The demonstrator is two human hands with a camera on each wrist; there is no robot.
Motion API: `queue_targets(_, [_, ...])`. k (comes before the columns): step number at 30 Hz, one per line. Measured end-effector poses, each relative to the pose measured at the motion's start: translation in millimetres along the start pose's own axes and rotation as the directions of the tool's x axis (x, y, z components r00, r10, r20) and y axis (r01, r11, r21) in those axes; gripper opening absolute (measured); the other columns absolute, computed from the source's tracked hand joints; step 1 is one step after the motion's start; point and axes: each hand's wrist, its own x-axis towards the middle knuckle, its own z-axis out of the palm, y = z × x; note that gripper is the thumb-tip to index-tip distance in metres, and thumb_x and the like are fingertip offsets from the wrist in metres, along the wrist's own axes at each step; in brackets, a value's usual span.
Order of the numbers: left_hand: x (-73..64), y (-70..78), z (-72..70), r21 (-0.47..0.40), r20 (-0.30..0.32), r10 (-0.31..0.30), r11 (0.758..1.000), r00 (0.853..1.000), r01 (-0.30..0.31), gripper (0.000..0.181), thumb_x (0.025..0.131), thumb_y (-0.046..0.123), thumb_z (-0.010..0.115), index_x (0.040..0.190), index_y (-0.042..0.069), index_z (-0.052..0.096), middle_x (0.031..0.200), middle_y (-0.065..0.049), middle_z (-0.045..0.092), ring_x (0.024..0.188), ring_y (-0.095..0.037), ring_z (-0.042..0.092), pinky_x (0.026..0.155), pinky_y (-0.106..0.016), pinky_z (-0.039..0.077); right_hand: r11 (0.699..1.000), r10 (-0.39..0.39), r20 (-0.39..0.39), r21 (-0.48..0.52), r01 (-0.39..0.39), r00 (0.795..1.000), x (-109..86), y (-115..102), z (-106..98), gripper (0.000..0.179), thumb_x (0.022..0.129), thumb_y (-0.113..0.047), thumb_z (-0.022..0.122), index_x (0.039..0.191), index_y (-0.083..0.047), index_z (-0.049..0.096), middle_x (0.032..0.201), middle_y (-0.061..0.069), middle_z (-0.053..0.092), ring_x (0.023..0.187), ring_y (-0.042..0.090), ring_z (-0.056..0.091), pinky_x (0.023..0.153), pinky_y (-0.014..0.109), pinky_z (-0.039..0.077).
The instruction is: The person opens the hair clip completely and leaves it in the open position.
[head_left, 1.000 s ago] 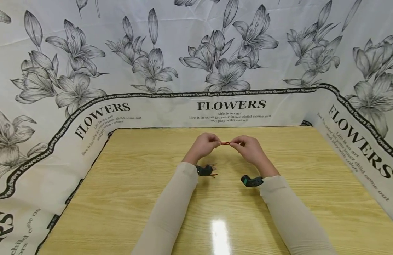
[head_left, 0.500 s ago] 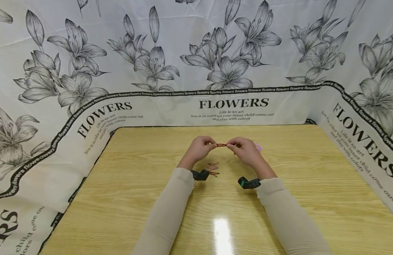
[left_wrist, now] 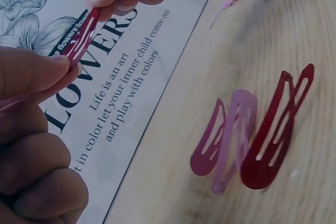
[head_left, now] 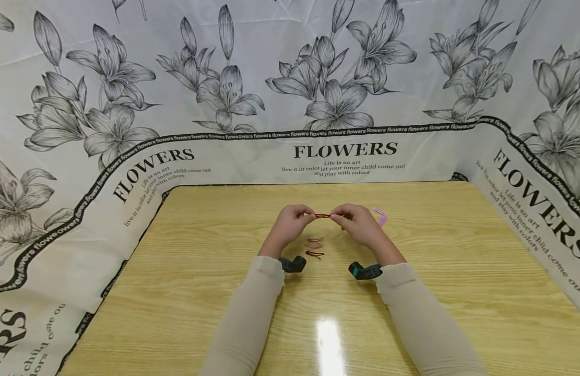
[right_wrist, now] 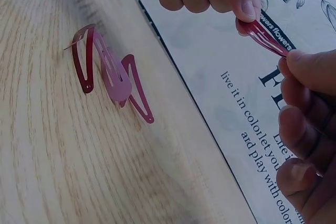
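Ahead of me over the far half of the table, both hands hold one dark red snap hair clip [head_left: 322, 215] between them. My left hand [head_left: 290, 225] pinches one end with thumb and finger. The other end is pinched by my right hand [head_left: 361, 223], whose fingers show a thin bright edge among them in the left wrist view. Below the hands lie a dark red hair clip [left_wrist: 268, 150], a light pink hair clip [left_wrist: 239, 116] and a darker pink hair clip [left_wrist: 203, 162], side by side with their arms sprung apart.
A purple-pink hair clip [head_left: 382, 218] lies on the wooden table [head_left: 214, 230], just right of the right hand. Around the table hangs a white cloth [head_left: 252, 162] printed with flowers and lettering. Each wrist wears a dark camera, such as the right wrist camera [head_left: 364, 270].
Both hands have shifted a little left and nearer, still pinching the red hair clip. The clips below and the purple-pink one at right have come into view.
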Motion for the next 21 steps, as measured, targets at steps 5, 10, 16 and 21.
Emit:
queue_targets(5, [-3.8, -5.5, 1.5, -0.047, -0.016, -0.012, 0.999, 1.0, 0.011, 0.018, 0.097, 0.033, 0.059, 0.1, 0.021, 0.072, 0.06, -0.001, 0.048, 0.047, -0.014, 0.035, 0.046, -0.029, 0.035, 1.0, 0.002, 0.017, -0.009, -0.002, 1.0, 0.9, 1, 3, 0.031, 0.098, -0.037, 0.056, 0.109, -0.011, 0.069, 0.098, 0.015, 0.066, 0.075, 0.02, 0.053, 0.065, 0.034, 0.045])
queue_targets(10, [-6.8, -8.3, 1.4, -0.068, -0.014, -0.015, 0.998, 1.0, 0.014, 0.019, 0.097, 0.032, 0.059, 0.1, 0.02, 0.072, 0.075, -0.018, 0.059, 0.05, -0.016, 0.035, 0.049, -0.029, 0.035, 1.0, 0.004, 0.014, -0.008, -0.004, 1.0, 0.5, -1, 4, 0.027, 0.097, -0.034, 0.059, 0.106, -0.011, 0.07, 0.103, 0.007, 0.068, 0.081, 0.02, 0.055, 0.07, 0.034, 0.045])
queue_targets(16, [-7.8, -9.3, 0.4, -0.058, -0.006, -0.002, 0.998, 1.0, 0.002, 0.018, 0.097, 0.033, 0.059, 0.099, 0.021, 0.072, 0.079, -0.02, 0.06, 0.052, -0.016, 0.036, 0.051, -0.03, 0.036, 1.0, 0.007, 0.024, 0.007, -0.007, 1.0, -1.1, 0, 5, 0.028, 0.097, -0.033, 0.059, 0.107, -0.009, 0.071, 0.102, 0.007, 0.068, 0.081, 0.02, 0.054, 0.07, 0.033, 0.045])
queue_targets(21, [-8.7, -11.7, 0.4, -0.064, -0.009, 0.009, 0.998, 1.0, -0.01, 0.018, 0.097, 0.033, 0.059, 0.099, 0.021, 0.072, 0.065, -0.006, 0.052, 0.048, -0.015, 0.035, 0.047, -0.029, 0.034, 1.0, -0.014, 0.024, 0.025, 0.013, 1.0, -1.7, 1, 6, 0.029, 0.097, -0.031, 0.059, 0.106, -0.006, 0.07, 0.1, 0.01, 0.068, 0.079, 0.02, 0.053, 0.069, 0.033, 0.045])
